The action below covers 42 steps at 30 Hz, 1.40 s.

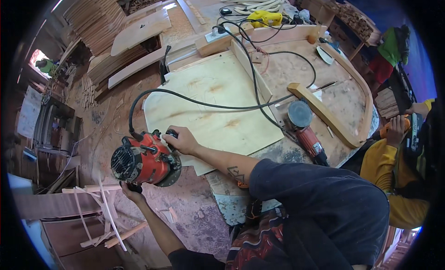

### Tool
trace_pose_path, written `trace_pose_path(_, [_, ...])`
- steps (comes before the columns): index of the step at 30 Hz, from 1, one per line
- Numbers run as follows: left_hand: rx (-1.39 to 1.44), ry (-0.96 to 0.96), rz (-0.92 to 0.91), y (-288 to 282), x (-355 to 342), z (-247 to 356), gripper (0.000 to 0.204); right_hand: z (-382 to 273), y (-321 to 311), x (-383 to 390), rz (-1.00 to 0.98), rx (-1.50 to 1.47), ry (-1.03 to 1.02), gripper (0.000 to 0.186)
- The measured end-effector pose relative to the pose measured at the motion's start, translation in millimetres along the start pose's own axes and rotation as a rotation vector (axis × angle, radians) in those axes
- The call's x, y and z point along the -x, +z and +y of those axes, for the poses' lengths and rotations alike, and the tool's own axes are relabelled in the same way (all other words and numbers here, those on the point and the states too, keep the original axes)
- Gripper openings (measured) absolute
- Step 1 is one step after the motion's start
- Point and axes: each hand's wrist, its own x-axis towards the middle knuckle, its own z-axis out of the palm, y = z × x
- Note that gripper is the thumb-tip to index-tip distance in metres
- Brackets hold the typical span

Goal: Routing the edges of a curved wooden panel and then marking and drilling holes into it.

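Observation:
I hold a red and black router [160,163] at the workbench's left edge, its round base turned toward the right. My left hand [132,192] is closed on its lower black handle, and my right hand [181,140] grips the upper handle. A thick black cord [194,102] loops from the router across a pale plywood sheet [213,121]. An upright board [245,68] stands along the sheet's right side. Right of it lie a red angle grinder [309,141] with a round disc and a wooden block [322,112].
A co-worker in a yellow sleeve [380,168] holds an orange power tool [389,128] at the right. A yellow tool [266,18] and a power strip [217,33] sit at the back. Stacked boards [88,19] stand at the upper left; wood offcuts [106,214] lie at the lower left.

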Motion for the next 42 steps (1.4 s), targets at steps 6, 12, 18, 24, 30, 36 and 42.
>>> trace_pose_path(6, [0.016, -0.005, -0.086, 0, -1, 0, 0.034, 1, 0, 0, 0.035, 0.085, -0.025, 0.032])
trace_pose_path(12, [0.05, -0.063, 0.068, 14, 5, 11, 0.034, 5, 3, -2, 0.07, 0.062, -0.074, 0.033])
trace_pose_path(18, [-0.026, -0.044, -0.026, 10, -5, 4, 0.027, 18, 3, -6, 0.074, 0.008, -0.124, 0.031])
trace_pose_path(24, [-0.084, 0.067, -0.172, 11, 5, -6, 0.025, 28, -11, -18, 0.112, 0.614, -0.876, 0.012])
trace_pose_path(30, [-0.097, 0.102, -0.066, 35, 15, 3, 0.039, 38, -17, -8, 0.335, 0.064, 0.009, 0.036])
trace_pose_path(36, [-0.277, 0.212, -0.038, 37, 11, 14, 0.039, 62, -43, -1, 0.313, -0.12, -0.061, 0.045])
trace_pose_path(42, [-0.239, 0.145, -0.115, 36, -7, 14, 0.038, 65, -35, 4, 0.279, -0.381, -0.068, 0.042])
